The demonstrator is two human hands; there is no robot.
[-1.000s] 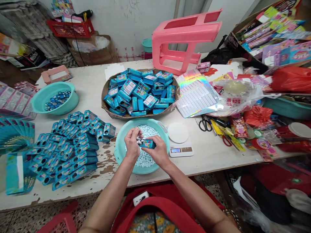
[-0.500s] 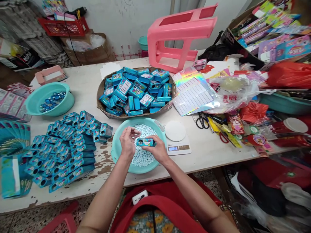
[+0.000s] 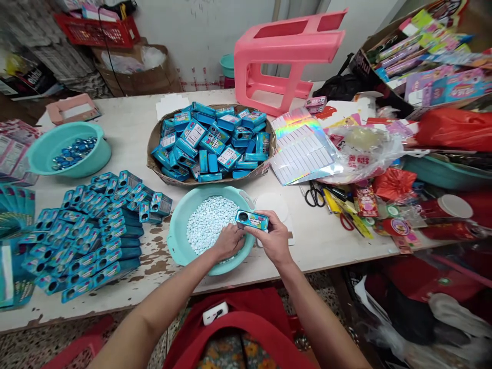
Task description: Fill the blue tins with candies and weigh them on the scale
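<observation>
My right hand (image 3: 273,237) grips a small blue candy box (image 3: 252,220) over the right rim of a turquoise basin (image 3: 177,241). A round dark opening shows at the left of the box's upward face. Down in the basin, my left hand (image 3: 229,242) rests among small pale blue candies (image 3: 209,218). Its fingers are curled downward, and whatever lies under them is hidden. Behind the right hand and the box, a white digital scale (image 3: 274,205) is partly covered.
A cardboard tray (image 3: 154,166) heaped with blue boxes stands behind the basin. Rows of similar boxes (image 3: 88,230) lie left, near another turquoise basin (image 3: 103,154) of shiny blue pieces. Rightward are holographic label sheets (image 3: 303,148), scissors (image 3: 315,196) and a pink stool (image 3: 269,46).
My left hand has moved down and right into the candies from above the basin. My right hand has carried the box rightward, now partly over the scale. The view has shifted slightly.
</observation>
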